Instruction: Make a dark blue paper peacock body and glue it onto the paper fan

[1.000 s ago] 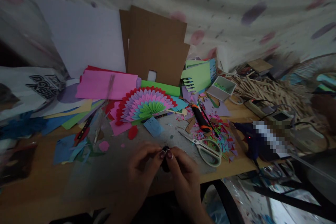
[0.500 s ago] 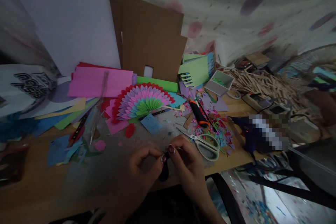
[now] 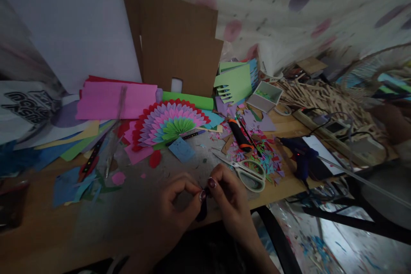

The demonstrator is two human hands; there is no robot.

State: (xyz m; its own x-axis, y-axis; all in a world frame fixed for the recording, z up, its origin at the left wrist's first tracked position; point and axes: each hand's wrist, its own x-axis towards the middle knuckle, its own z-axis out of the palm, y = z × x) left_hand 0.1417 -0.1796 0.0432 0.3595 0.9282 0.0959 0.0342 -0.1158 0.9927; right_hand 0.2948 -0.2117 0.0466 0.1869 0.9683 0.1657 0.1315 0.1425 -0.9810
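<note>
Near the table's front edge, my left hand [image 3: 180,205] and my right hand [image 3: 230,200] meet with thumbs and fingers pinched together. Between them is a small dark piece [image 3: 202,212], its rounded end dangling below the fingertips; its kind is too dark to make out. Light-handled scissors [image 3: 252,175] lie just beyond my right hand. A layered paper fan [image 3: 170,122] in red, purple, pink, blue and green rests farther back. In front of the fan is a blue paper tag [image 3: 181,150].
An orange-black utility knife [image 3: 240,135] lies among paper scraps [image 3: 266,156]. At the right stand a glue gun [image 3: 300,154] and a power strip [image 3: 334,130]. Cardboard [image 3: 178,38] leans at the back. Pink paper [image 3: 118,100] and a small box [image 3: 265,95] sit before the curtain.
The view has shifted slightly, so the table's things sit a little farther left. Both hands keep their pinch on the dark piece with little movement.
</note>
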